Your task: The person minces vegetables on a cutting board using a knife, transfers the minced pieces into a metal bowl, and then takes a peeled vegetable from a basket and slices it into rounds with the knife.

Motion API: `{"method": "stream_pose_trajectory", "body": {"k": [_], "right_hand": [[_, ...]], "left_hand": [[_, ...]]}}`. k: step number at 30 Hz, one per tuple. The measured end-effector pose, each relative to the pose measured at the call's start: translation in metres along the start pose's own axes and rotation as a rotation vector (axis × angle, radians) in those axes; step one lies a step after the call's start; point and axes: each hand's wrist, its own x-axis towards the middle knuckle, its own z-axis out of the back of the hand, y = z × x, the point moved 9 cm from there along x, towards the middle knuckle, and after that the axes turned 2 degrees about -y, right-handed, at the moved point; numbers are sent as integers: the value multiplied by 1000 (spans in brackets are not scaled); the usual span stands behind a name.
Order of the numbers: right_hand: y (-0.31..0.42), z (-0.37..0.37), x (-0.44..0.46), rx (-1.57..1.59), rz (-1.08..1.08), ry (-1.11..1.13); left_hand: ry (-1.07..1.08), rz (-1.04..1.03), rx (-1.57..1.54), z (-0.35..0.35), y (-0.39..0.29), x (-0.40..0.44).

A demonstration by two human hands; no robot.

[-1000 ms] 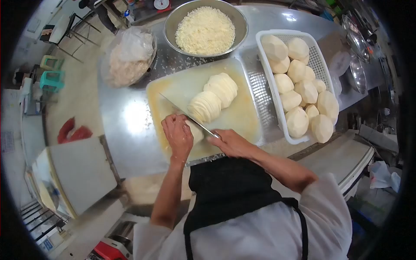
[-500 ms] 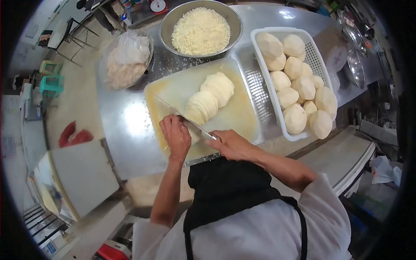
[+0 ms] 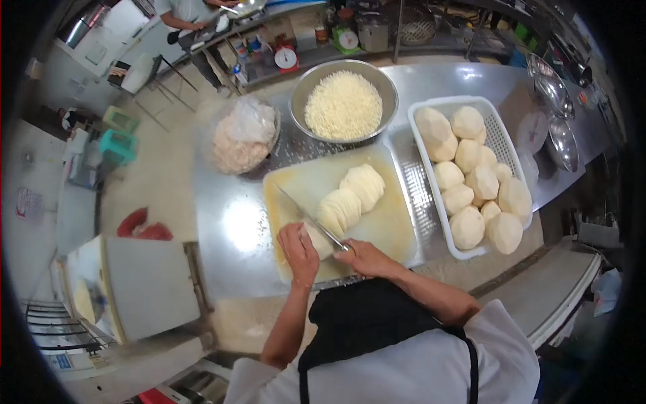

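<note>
On the pale cutting board (image 3: 393, 246), my left hand (image 3: 298, 252) presses on an uncut peeled vegetable piece (image 3: 320, 244), fingers bent over its left side. My right hand (image 3: 363, 258) is wrapped round the handle of a knife (image 3: 311, 218). The blade slants up to the left, between the piece and a row of thin slices (image 3: 340, 211). More overlapping slices (image 3: 363, 188) lean at the upper right of that row.
A white basket (image 3: 422, 151) of peeled vegetables stands on the right. Behind the board are a steel bowl (image 3: 299, 101) of chopped pale bits and a bagged bowl of pinkish food (image 3: 235, 145). Another person (image 3: 185, 13) stands at a far table.
The view has tilted up, so the table and my hands sit lower and further right, and more of the far room shows. My hands keep nearly the same place on the board.
</note>
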Motion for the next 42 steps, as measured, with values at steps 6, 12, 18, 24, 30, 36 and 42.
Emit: {"method": "stream_pose_trajectory", "body": {"k": [6,12,18,24,30,36,42], "right_hand": [[6,0,0,-13,-27,3],[14,-4,0,-101,47,-9],[16,0,-1,-93,60,-12],[9,-2,-4,-121,139,-135],[22,-6,-7,20,294,-8],[16,-21,15,381,117,288],[4,-22,12,448,-7,298]], "left_hand": [[-188,-51,-24,0,-3,-10],[-205,-39,-33,1,4,-22],[-223,-68,-15,-3,5,-22],[-215,-81,-33,1,7,-29],[-209,-49,-3,-1,5,-27],[-254,-60,-10,0,5,-30],[-268,-53,15,2,-2,-28]]}}
